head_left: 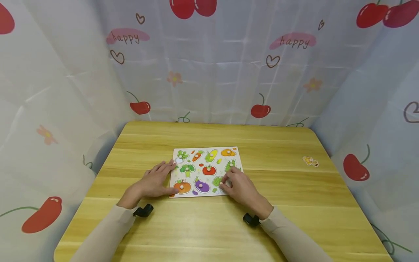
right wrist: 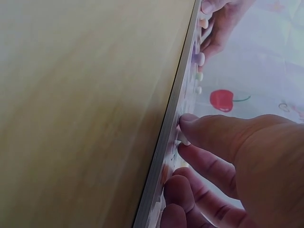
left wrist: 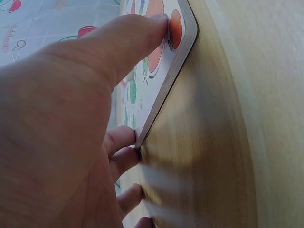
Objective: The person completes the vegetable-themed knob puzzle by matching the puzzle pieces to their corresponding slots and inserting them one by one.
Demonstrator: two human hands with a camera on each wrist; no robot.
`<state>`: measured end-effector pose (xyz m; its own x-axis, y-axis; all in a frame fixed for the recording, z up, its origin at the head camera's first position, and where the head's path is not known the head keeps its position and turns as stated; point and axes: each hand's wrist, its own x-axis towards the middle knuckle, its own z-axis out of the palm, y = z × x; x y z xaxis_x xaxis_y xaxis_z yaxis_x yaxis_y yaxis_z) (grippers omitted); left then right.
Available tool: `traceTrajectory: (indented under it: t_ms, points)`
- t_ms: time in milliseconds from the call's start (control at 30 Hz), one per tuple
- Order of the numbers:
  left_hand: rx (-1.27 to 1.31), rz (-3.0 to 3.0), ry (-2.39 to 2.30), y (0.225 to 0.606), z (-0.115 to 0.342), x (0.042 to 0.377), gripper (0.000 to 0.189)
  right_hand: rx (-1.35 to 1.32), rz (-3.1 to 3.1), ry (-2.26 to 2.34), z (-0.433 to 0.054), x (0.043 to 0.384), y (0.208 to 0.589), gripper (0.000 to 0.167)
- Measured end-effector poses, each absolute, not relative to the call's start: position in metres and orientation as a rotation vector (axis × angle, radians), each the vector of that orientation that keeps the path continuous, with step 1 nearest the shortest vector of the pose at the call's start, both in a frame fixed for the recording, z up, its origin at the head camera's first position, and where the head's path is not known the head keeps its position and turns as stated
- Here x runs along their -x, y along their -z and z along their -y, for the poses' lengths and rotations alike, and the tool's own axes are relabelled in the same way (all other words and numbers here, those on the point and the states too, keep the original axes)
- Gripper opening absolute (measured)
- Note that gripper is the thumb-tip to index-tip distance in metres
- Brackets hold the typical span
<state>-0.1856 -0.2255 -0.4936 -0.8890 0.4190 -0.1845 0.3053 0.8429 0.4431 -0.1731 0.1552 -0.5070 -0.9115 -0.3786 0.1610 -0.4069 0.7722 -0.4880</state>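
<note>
A white wooden knob puzzle board (head_left: 196, 171) with vegetable pieces lies on the table. My left hand (head_left: 154, 182) rests at its left edge. In the left wrist view the thumb (left wrist: 142, 31) presses on the board's corner by the orange pumpkin piece (head_left: 184, 188), and the other fingers lie spread along the edge and table. At the lower right of the board, my right hand (head_left: 241, 185) pinches a small knob (right wrist: 183, 138) between thumb and index finger. That knob belongs to a green leafy vegetable piece (head_left: 216, 181), partly hidden by the fingers. A purple eggplant piece (head_left: 203, 187) sits beside it.
A small yellow-and-white cutout (head_left: 310, 161) lies apart on the right of the wooden table (head_left: 209, 225). Curtains (head_left: 216, 80) printed with cherries stand behind and at both sides of the table. Black cameras are strapped at both wrists.
</note>
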Motion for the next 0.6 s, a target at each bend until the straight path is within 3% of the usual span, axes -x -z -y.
traceTrajectory:
  t_ms: [600]
  points:
    - [-0.537, -2.744, -0.563, 0.496, 0.226, 0.187, 0.113, -0.533, 2.890, -0.874, -0.182, 0.179, 0.500, 0.019]
